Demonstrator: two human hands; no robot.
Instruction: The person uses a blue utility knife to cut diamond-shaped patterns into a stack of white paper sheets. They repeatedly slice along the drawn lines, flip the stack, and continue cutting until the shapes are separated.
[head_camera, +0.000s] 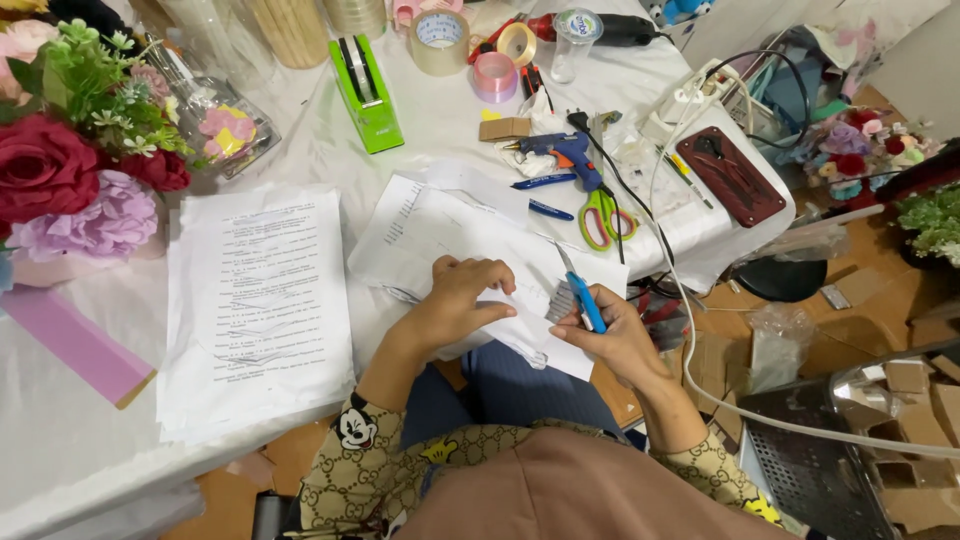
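Note:
My left hand (455, 300) presses down on a white printed sheet (450, 235) that hangs over the table's front edge, fingers curled over its folded lower part. Beside it, my right hand (612, 335) grips a blue-handled utility knife (582, 295), blade pointing up and away against the sheet's right edge. The two hands sit close together above my lap.
A stack of printed pages (258, 305) lies to the left. Green-handled scissors (603, 215), a blue glue gun (565, 152), pens, tape rolls (438, 40) and a green tape dispenser (366, 92) crowd the table behind. Flowers (70, 150) stand far left. A white cable (700, 385) trails right, over cardboard boxes.

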